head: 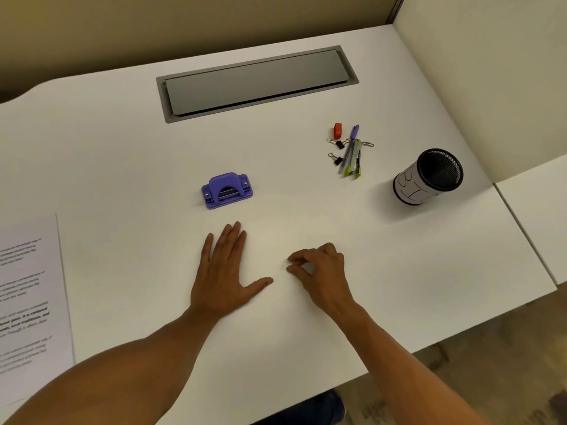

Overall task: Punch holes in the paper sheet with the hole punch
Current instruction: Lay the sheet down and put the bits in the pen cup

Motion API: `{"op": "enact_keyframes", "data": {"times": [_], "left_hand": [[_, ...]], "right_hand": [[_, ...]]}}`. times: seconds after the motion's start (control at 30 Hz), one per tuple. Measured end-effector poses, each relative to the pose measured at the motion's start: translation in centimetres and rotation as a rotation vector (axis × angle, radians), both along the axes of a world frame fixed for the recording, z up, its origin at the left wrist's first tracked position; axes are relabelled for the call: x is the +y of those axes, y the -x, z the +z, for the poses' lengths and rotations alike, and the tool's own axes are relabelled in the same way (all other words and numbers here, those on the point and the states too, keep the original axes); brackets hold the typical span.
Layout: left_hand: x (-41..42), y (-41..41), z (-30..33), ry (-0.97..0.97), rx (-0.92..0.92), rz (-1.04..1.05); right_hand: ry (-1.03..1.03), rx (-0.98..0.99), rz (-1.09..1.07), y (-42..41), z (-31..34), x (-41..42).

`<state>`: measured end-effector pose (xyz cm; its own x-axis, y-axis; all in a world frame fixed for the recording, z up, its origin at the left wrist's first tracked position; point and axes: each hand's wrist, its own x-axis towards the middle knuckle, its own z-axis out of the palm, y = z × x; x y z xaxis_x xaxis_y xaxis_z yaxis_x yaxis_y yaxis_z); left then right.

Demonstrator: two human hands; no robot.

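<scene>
The sheet lies flat at the left edge of the desk, cut off by the frame on its left and lower sides. Its printed lines are blurred and cannot be read. Its long axis runs away from the person, the right edge tilted slightly; the text rows run across it.

The punch, purple, stands on the desk ahead of the left hand, well apart from the sheet and touched by neither hand. Its long axis runs left to right, a little raised at the right end. The arched lever faces the person, with the metal pins visible under it; which side carries the paper slot cannot be made out.

The left hand lies flat on the desk, palm down, fingers straight and together, thumb spread toward the right. It holds nothing.

The right hand rests just beside it with fingers curled and thumb meeting the fingertips at the desk surface. Something small and pale may lie at the pinch; it is too faint to confirm.

At far right a black mesh cup with a white label lies tipped, mouth toward the upper right. Behind the hands, right of centre, sit a green stapler, a purple pen, two binder clips and a red item. A grey cable tray is set in the desk at the back.
</scene>
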<state>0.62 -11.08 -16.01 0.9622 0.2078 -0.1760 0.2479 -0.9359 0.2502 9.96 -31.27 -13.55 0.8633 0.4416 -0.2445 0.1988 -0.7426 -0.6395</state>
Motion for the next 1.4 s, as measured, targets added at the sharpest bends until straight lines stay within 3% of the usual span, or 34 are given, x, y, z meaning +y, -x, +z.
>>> {"op": "enact_keyframes", "data": {"times": [0.23, 0.37, 0.73, 0.8, 0.9, 1.03, 1.1, 1.17, 1.3, 1.4], "left_hand": [[0.0, -0.1, -0.1, 0.009, -0.002, 0.005], [0.0, -0.1, -0.3, 0.010, 0.006, 0.005], [0.0, -0.1, -0.3, 0.012, 0.021, 0.009], [0.0, -0.1, -0.2, 0.010, 0.014, 0.008], [0.0, -0.1, 0.1, 0.005, 0.003, 0.005], [-0.1, 0.0, 0.3, 0.008, 0.016, 0.006], [-0.1, -0.1, 0.4, 0.004, 0.028, 0.004], [-0.1, -0.1, 0.4, 0.003, 0.027, 0.005], [-0.1, 0.0, 0.1, 0.002, -0.014, 0.001], [0.0, 0.1, 0.0, 0.021, -0.041, 0.002]], "right_hand": [[0.085, -0.098, 0.170, -0.9, -0.2, 0.3], [0.146, -0.238, 0.197, -0.7, -0.5, 0.7], [0.349, -0.376, 0.310, 0.7, -0.4, 2.1], [0.207, -0.137, 0.132, 0.1, 0.2, 1.7], [-0.236, 0.347, -0.396, -1.9, 2.1, 0.7], [-0.628, 0.510, -0.820, -6.1, 5.6, -1.6], [-0.723, 0.465, -0.912, -8.5, 7.8, -3.1], [-0.723, 0.295, -0.960, -10.8, 10.4, -4.7], [-0.540, -0.078, -0.934, -14.6, 13.2, -7.8], [-0.369, -0.209, -0.928, -16.8, 12.6, -9.7]]}}
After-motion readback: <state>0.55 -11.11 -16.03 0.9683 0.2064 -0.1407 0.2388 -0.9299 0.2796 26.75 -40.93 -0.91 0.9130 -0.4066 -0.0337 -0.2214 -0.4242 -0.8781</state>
